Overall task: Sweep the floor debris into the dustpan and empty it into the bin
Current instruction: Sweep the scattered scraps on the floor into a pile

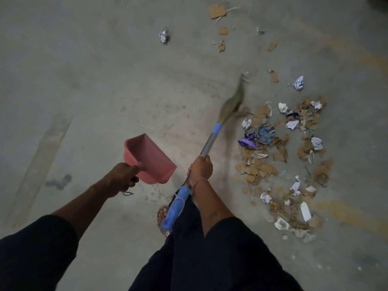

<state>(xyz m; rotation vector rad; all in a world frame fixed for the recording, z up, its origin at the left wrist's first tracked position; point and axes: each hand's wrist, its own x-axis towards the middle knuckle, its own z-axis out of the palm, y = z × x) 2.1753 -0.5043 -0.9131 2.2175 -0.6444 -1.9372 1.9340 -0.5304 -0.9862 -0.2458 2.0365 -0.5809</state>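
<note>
My left hand (121, 178) grips the handle of a pink dustpan (150, 158), held above the floor with its mouth facing right. My right hand (200, 169) grips the grey shaft of a broom (210, 141) with blue bands. Its bristle head (234, 101) is blurred and sits at the left edge of a debris pile (281, 156) of cardboard scraps, crumpled paper and wrappers on the right. No bin is in view.
Loose debris lies farther off: a crumpled paper ball (164, 36), cardboard pieces (217, 11) and scraps trailing down to the pile. The floor (84, 80) is bare grey concrete. My sandalled foot (162, 215) stands below the broom's blue end.
</note>
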